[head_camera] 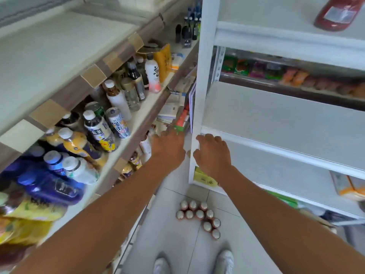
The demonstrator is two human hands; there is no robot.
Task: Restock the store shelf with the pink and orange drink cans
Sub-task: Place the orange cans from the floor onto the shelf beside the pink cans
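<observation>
Underfoot, a narrow strip of tiled floor (pixel 177 254) runs between two shelving units, and the person's white shoes (pixel 225 260) stand at its near end. On the left, a wood-edged shelf (pixel 138 127) juts into the aisle. It is crowded with drink bottles (pixel 94 127), a tall blue-and-white can (pixel 117 122) and yellow packets (pixel 29 214) that reach its front lip. On the right stands a white metal rack, its corner post (pixel 201 76) at the edge of the aisle and its grey boards (pixel 276 119) stretching off to the right. A red bottle (pixel 335 12) lies on the top board, and snack packs (pixel 256 69) show behind the rack.

The pink and orange drink cans (pixel 199 214) stand upright in a tight cluster on the tiles, just beside the rack's foot and ahead of the shoes. Both arms pass above them, well apart from them.

The left hand (pixel 167 150) is blurred, with its fingers stretched forward over the aisle and nothing in it. The right hand (pixel 212 155) is at the rack's corner with fingers curled against the board's front lip; whether it actually clasps the lip cannot be told. A yellow package (pixel 203 177) sits on the low board under that wrist.
</observation>
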